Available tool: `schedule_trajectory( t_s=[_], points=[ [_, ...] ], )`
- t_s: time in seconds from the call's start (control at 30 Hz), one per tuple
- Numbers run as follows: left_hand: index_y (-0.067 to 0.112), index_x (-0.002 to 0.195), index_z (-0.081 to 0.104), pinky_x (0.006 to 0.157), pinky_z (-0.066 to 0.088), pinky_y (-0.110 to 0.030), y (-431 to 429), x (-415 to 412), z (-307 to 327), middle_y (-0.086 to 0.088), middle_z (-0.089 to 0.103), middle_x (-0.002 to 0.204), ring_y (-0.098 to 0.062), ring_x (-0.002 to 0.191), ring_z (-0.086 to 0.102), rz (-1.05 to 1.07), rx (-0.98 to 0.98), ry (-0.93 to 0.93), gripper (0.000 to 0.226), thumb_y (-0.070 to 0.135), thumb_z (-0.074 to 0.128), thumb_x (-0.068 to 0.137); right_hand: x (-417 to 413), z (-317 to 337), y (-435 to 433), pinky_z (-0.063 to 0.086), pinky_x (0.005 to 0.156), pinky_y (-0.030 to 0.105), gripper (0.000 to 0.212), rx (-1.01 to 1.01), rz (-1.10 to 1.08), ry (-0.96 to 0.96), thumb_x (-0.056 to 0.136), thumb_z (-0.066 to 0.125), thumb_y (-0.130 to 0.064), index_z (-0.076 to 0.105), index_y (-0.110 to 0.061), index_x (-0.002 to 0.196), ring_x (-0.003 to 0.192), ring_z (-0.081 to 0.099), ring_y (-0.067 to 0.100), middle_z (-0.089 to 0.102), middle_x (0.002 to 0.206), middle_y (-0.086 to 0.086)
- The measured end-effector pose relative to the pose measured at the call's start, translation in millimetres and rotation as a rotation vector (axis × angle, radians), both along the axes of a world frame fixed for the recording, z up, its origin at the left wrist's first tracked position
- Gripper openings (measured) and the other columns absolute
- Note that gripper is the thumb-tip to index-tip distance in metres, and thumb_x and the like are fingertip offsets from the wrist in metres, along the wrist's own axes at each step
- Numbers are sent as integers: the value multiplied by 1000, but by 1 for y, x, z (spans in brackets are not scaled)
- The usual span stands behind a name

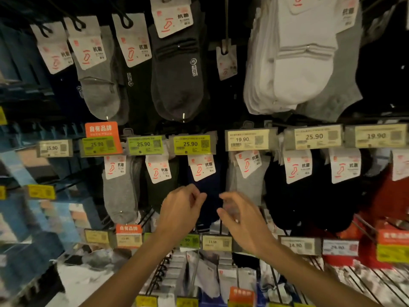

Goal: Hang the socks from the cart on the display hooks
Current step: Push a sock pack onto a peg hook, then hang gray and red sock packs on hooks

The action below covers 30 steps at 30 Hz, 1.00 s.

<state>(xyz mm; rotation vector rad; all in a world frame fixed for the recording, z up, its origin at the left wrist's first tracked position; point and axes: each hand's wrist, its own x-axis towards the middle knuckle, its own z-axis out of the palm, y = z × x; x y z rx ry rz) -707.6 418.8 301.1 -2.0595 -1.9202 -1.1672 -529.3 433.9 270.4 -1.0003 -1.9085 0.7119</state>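
Observation:
Both my hands are raised in front of the middle row of the sock display. My left hand (181, 209) has its fingers loosely curled with nothing in it. My right hand (239, 220) is beside it, fingers and thumb bent apart, also holding nothing. Between and just behind them hangs a dark navy sock pack (205, 191) with a white card (201, 167), under a green 25.90 price tag (191, 144). No cart is in view.
Grey (99, 80), dark (177, 74) and white socks (303, 69) hang on the top row. One top hook carries only a small card (226, 60). Grey, black (309, 200) and red socks (389, 196) hang to the sides. Lower hooks with packs jut out below my arms.

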Motion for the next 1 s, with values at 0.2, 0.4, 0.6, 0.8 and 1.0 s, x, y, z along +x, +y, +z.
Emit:
schedule_trajectory(
  t_s=[0.2,0.4,0.6,0.8,1.0],
  points=[
    [19,59,44,56,42,-34,-47,107,41,6,41,48,-10,48,44,-265,-150,77,47,42,61,95,129,-44,-60,41,55,23,17,64,-215,28,91,70,-26,55,-24,82,62,54,13,56,68,-5],
    [24,69,45,57,32,-31,-72,274,20,9,43,55,-8,57,43,-594,-344,382,35,42,62,93,293,-117,-147,45,58,34,29,-105,-470,-43,78,53,-58,55,-32,91,57,52,9,58,68,-11],
    [18,75,47,60,34,-35,-123,477,-107,0,58,71,-24,75,56,-855,-523,614,37,48,53,97,454,-213,-272,42,65,32,21,-455,-808,-159,84,63,-46,56,-26,86,73,59,18,58,76,-9],
    [18,87,57,74,42,-35,-179,618,-247,-9,68,104,-30,103,61,-1130,-724,863,25,41,53,97,544,-291,-374,41,74,35,31,-829,-1048,-221,90,68,-33,62,-10,110,103,63,33,69,107,11],
    [14,103,62,81,51,-40,-202,704,-367,-10,67,108,-31,104,61,-1261,-1024,918,21,33,56,96,589,-366,-435,48,92,39,40,-1176,-1221,-100,92,65,-35,57,-10,122,115,58,32,61,124,13]
  ],
)
